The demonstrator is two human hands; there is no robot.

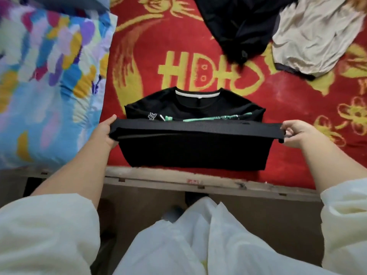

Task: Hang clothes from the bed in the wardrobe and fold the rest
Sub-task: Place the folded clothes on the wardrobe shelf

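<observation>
A black sweatshirt [193, 147] with green and white print lies on the red bed cover [178, 46], collar away from me, sleeves tucked in. Its ribbed hem is lifted and folded up over the chest. My left hand [108, 131] grips the hem's left corner. My right hand [296, 132] pinches the hem's right corner. The hem is stretched taut between both hands, a little above the shirt's body.
A black garment [240, 26] and a beige garment [315, 36] lie crumpled at the far right of the bed. A colourful quilt [45, 76] is heaped on the left. The bed's wooden edge [178, 179] runs in front of me.
</observation>
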